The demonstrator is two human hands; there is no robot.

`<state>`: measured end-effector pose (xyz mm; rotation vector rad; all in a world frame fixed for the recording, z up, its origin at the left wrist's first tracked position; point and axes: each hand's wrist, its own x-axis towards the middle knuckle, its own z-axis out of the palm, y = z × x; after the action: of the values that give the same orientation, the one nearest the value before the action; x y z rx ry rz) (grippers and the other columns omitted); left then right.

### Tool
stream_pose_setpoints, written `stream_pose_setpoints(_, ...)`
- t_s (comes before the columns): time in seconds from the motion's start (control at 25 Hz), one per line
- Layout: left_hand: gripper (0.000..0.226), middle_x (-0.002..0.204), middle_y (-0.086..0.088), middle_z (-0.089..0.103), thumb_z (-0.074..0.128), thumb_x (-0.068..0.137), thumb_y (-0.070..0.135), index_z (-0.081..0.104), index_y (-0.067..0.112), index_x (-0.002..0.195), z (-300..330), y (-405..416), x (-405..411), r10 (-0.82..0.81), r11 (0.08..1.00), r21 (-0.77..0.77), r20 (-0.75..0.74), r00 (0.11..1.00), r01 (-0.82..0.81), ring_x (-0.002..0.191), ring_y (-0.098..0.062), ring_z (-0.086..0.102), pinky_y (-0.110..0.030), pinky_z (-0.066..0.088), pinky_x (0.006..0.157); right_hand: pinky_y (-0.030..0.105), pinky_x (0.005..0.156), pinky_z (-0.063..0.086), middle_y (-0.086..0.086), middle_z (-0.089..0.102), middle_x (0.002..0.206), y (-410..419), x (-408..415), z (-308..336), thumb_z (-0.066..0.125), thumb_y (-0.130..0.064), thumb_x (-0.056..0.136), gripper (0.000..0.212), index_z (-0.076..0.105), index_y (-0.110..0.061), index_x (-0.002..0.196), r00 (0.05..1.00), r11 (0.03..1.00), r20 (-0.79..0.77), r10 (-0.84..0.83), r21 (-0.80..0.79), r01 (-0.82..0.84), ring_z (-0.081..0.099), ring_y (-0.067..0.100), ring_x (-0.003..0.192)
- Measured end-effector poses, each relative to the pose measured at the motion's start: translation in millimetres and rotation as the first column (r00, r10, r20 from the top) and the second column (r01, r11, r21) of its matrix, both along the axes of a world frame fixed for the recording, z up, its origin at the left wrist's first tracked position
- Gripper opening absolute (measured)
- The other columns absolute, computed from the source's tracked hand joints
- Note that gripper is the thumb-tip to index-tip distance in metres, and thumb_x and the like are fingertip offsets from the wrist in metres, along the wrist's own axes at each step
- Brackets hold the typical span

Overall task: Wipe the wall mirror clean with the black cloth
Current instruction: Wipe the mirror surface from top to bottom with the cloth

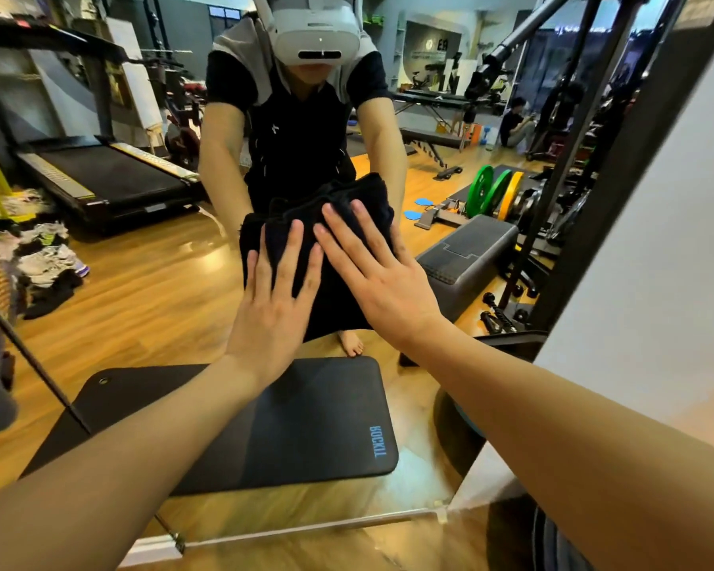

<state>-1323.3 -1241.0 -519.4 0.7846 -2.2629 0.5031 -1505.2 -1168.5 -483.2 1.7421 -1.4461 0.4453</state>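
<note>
Both hands, left hand [271, 311] and right hand [382, 278], press flat with spread fingers on the black cloth [306, 224] against the wall mirror [141, 282].

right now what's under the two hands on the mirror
The black cloth, bunched and pressed flat against the wall mirror by the left hand and right hand, both with fingers spread. The glass directly behind the cloth is covered, so its state cannot be seen.

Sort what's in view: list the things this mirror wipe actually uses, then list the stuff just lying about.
In use:
- black cloth, pressed flat on the glass
- wall mirror
- left hand and right hand, both spread open on the cloth

Lying about (seen in reflection):
- black mat
- treadmill
- weight plates
- shoe pile
</note>
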Motion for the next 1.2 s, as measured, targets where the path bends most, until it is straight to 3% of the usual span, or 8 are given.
stream_pose_setpoints(0.12,0.099,0.169,-0.025,-0.002,0.070,0.086,0.002,0.007,0.007,0.162,2.8,-0.7,-9.8,-0.022,0.998,-0.052,0.004,1.000,0.023,0.150,-0.057,0.006,-0.069,0.019,0.119,0.054,0.129,0.011,0.007,0.015,0.172,8.7,-17.5,3.2,0.052,-0.018,0.105,0.067,0.020,-0.014,0.164,0.999,0.998,-0.012,0.043,0.036,-0.043,0.005,0.031,0.159)
stream_pose_setpoints(0.28,0.098,0.169,-0.022,0.005,0.075,0.080,-0.009,0.022,0.009,0.161,27.2,-4.7,-28.2,-0.189,0.975,-0.106,0.050,0.981,0.194,0.153,-0.052,-0.003,-0.071,0.009,0.119,0.055,0.127,0.020,0.012,0.018,0.171,26.9,-49.7,3.0,0.043,-0.018,0.107,0.061,0.022,-0.010,0.163,1.000,1.000,0.006,0.005,0.028,-0.005,0.013,0.034,0.158)
stream_pose_setpoints(0.56,0.082,0.167,-0.019,0.006,0.048,0.087,0.001,0.016,0.011,0.161,40.2,7.1,-77.3,-0.268,0.950,-0.134,0.113,0.957,0.282,0.152,-0.055,0.000,-0.069,0.004,0.121,0.059,0.124,0.025,0.016,0.019,0.170,49.4,-94.1,10.2,0.040,-0.020,0.105,0.061,0.025,-0.006,0.162,0.998,0.999,0.060,-0.016,0.034,0.014,0.015,0.038,0.157)
stream_pose_setpoints(0.72,0.094,0.166,-0.017,0.007,0.060,0.081,-0.009,0.016,0.011,0.161,35.5,22.0,-122.0,-0.263,0.944,-0.192,0.045,0.964,0.267,0.152,-0.054,0.000,-0.065,-0.004,0.121,0.059,0.124,0.024,0.016,0.017,0.171,67.0,-133.8,13.5,0.051,-0.018,0.103,0.068,0.021,-0.007,0.163,0.999,0.998,0.030,-0.037,0.058,0.035,0.012,0.038,0.158)
stream_pose_setpoints(0.84,0.098,0.165,-0.018,0.006,0.065,0.080,-0.011,0.016,0.011,0.162,30.5,36.0,-161.4,-0.248,0.943,-0.221,0.025,0.968,0.247,0.150,-0.053,0.001,-0.063,-0.008,0.120,0.058,0.126,0.022,0.016,0.018,0.170,85.4,-172.9,18.0,0.037,-0.020,0.102,0.063,0.023,-0.007,0.162,1.000,0.995,0.015,-0.028,0.091,0.026,0.012,0.038,0.158)
stream_pose_setpoints(0.92,0.088,0.165,-0.018,0.006,0.060,0.086,-0.003,0.016,0.011,0.161,29.7,46.5,-190.4,-0.248,0.943,-0.223,0.029,0.968,0.248,0.150,-0.053,0.002,-0.067,-0.004,0.119,0.058,0.125,0.024,0.016,0.019,0.170,97.4,-200.6,19.6,0.045,-0.016,0.101,0.065,0.024,-0.006,0.162,1.000,0.995,0.007,-0.027,0.096,0.026,0.013,0.039,0.158)
stream_pose_setpoints(1.04,0.069,0.164,-0.019,0.010,0.029,0.092,0.006,0.021,0.010,0.161,29.8,64.0,-231.4,-0.234,0.947,-0.219,0.026,0.972,0.234,0.148,-0.053,0.011,-0.069,0.007,0.118,0.057,0.124,0.028,0.017,0.021,0.169,115.2,-238.7,19.0,0.061,-0.009,0.094,0.075,0.027,-0.004,0.161,0.999,0.997,0.010,-0.042,0.065,0.041,0.015,0.040,0.157)
stream_pose_setpoints(1.2,0.074,0.165,-0.018,0.005,0.029,0.090,0.004,0.015,0.012,0.162,28.7,82.7,-277.2,-0.262,0.944,-0.202,0.027,0.965,0.262,0.150,-0.054,0.008,-0.065,-0.004,0.121,0.055,0.123,0.031,0.017,0.018,0.170,136.9,-284.2,19.7,0.070,0.003,0.091,0.086,0.022,-0.005,0.162,0.999,0.997,-0.003,-0.054,0.050,0.054,0.013,0.039,0.158)
